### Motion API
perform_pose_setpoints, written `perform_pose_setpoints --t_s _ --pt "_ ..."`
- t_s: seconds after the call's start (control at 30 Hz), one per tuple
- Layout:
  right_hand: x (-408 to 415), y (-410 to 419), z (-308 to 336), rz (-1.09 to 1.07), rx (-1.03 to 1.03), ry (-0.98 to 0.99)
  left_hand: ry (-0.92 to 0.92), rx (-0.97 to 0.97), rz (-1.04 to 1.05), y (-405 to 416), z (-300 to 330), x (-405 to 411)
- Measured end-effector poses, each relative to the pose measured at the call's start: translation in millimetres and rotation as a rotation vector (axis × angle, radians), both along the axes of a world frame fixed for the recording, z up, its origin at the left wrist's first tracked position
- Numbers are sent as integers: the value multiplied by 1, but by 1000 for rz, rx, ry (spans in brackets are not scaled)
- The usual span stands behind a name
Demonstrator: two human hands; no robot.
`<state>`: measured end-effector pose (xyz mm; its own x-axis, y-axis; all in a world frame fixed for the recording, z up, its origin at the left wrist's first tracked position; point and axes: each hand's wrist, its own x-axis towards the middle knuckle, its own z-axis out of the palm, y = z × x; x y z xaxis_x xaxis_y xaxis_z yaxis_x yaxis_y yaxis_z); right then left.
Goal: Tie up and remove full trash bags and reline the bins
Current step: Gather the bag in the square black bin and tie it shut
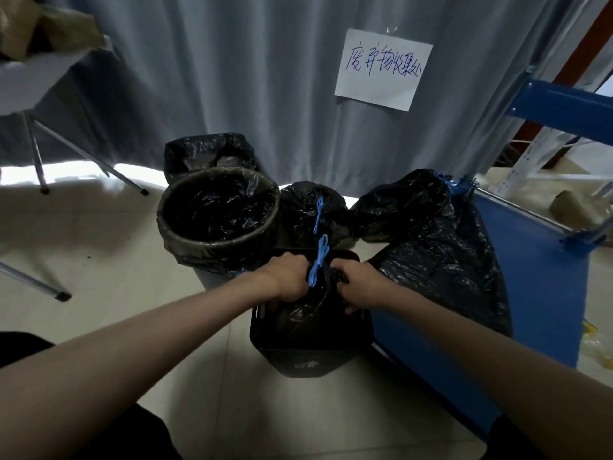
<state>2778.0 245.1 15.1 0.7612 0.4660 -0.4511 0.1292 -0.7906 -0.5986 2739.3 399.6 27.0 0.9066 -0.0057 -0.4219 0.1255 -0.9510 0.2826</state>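
The work area is a tiled floor [99, 234] in front of a grey curtain [232, 78], which carries a handwritten paper sign [383, 69]. A blue rack [530, 277] stands at the right.

The square black bin [308, 343] stands on the floor directly below the hands. The full bag [308, 313] sits inside it, with its neck gathered and its blue drawstring [319, 260] rising from the gather.

State of the grip: the left hand [287, 277] is curled tight round the bag neck on the drawstring's left side. The right hand [360, 287] is curled round the bunched plastic on the right side. Both hands hold the bag; neither is free.

Recommended procedure for the step in hand (closing the neck and lifting out), as a judgement:

1. Hold the gather low, just beneath the drawstring, so that the plastic cannot slip back open.
2. Pull the drawstring snug before lifting; a loose neck may spill.
3. Lift straight up. The bin is light, and may rise with the bag if the film clings to its walls.

Nearby items: a round bin [217, 210] already lined, just left of the work; a tied bag [311, 210] behind the work; a large bag [431, 234] against the rack.
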Motion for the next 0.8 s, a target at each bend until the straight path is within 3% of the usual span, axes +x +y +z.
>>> perform_pose_setpoints --t_s 0.37,0.53,0.67,0.8 --pt "-12 -3 17 -142 225 12 -186 -197 203 11 56 5" --pt "-16 -14 21 -264 342 0 -221 -395 203 11 49 -6" --pt "-15 -25 18 -302 338 -21 -40 -202 50 5 34 -19" --pt "-10 -25 13 -297 253 -20 75 -89 78 1 21 -19"
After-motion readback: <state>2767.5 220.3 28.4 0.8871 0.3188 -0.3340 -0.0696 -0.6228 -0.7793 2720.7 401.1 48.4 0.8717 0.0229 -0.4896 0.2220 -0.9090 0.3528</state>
